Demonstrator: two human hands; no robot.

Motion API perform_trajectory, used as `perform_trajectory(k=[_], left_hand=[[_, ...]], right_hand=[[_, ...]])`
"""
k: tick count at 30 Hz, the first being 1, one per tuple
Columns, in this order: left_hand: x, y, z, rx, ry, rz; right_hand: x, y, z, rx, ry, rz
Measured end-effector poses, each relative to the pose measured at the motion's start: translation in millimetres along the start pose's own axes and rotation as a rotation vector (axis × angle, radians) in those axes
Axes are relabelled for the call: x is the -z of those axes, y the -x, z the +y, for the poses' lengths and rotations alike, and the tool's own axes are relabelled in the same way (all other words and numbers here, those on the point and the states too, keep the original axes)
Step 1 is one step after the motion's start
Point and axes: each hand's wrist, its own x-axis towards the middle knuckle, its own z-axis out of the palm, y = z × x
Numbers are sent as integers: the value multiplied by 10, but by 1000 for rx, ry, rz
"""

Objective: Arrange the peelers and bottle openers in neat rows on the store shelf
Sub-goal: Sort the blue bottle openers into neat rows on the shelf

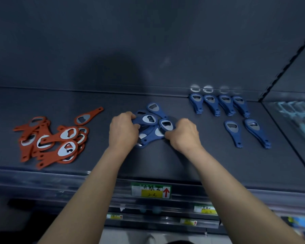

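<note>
Where the dark shelf runs across the view, three groups of bottle openers lie flat on it. Centre: a loose heap of blue openers, heads overlapping and long axes crossing at several angles, most handles trailing toward the shelf's front edge. The left hand presses in on the heap from its left side, fingers curled around the edge of one blue head; the right hand closes in from the right side, its fingers tucked under and gripping the nearest blue openers. Right: sorted blue openers, a back row of four small stacks against the rear wall, heads to the rear, handles pointing forward and slightly rightward, long axes roughly parallel; in front of them a second row of two, same heading. Left: a jumbled pile of orange openers, metal-faced heads mostly right, handles fanning left and forward, with one stray orange opener lying diagonally behind it, handle up and right. A price label with a red arrow sits on the shelf's front rail.
</note>
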Motion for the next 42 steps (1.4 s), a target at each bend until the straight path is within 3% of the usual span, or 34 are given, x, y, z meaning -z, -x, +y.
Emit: perform_trajectory(k=[6, 26, 35, 42], left_hand=[[103, 60, -120, 18, 53, 77], [154, 245, -165, 89, 96, 112], [87, 411, 75, 53, 173, 229], [-161, 489, 381, -23, 233, 211]], right_hand=[[-183, 50, -145, 67, -67, 6], [-98, 154, -21, 177, 288, 107], [60, 151, 138, 121, 175, 44], [332, 143, 443, 80, 103, 143]])
